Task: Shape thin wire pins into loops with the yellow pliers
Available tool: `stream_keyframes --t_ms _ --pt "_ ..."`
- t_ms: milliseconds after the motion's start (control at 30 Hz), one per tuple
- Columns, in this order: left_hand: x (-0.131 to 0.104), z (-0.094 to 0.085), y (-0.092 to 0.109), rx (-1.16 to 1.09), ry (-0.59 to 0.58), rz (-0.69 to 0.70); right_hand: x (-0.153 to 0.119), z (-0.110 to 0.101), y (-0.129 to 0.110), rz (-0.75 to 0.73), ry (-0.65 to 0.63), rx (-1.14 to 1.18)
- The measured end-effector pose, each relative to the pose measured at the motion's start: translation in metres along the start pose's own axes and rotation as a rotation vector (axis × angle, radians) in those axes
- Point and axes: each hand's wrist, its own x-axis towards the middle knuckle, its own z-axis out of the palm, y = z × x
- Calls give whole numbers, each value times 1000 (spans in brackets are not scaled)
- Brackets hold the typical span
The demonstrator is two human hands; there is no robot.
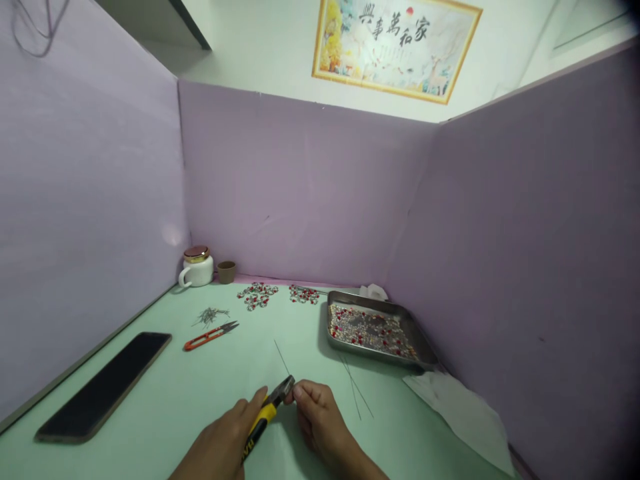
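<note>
My left hand [227, 433] is wrapped round the yellow and black handles of a pair of pliers [265, 415]. The pliers' metal jaws meet the fingertips of my right hand [320, 417], whose thumb and forefinger are pinched together. What they pinch is too small to make out. A thin wire [281, 357] sticks up and to the left from the jaws. To the right of my right hand, a few loose thin wires [354, 383] lie crossed on the green table [200, 393].
A metal tray [370, 353] of beads stands at the right, near white paper [465, 413]. Red-handled snips [207, 337], a wire pile [211, 316], a phone [107, 387], a white lidded mug [199, 270], a small brown cup [227, 273] and beaded rings [257, 295] lie left and behind.
</note>
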Motion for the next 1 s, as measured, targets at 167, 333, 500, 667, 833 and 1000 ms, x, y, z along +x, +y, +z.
stream_keyframes --t_ms 167,333,500,667,833,1000 --pt "-1 1 2 -33 31 -16 -2 0 0 26 9 24" --pt "-1 1 1 -20 8 -34 -4 1 2 34 14 43" --pt "0 0 3 8 6 -29 -3 1 2 27 19 45" --pt "2 0 5 25 8 -33 -2 0 3 33 -2 58" --pt "1 -2 4 55 -14 -21 0 -1 6 11 -14 27" --pt "1 -2 6 71 -14 -26 -1 -1 6 7 -33 44"
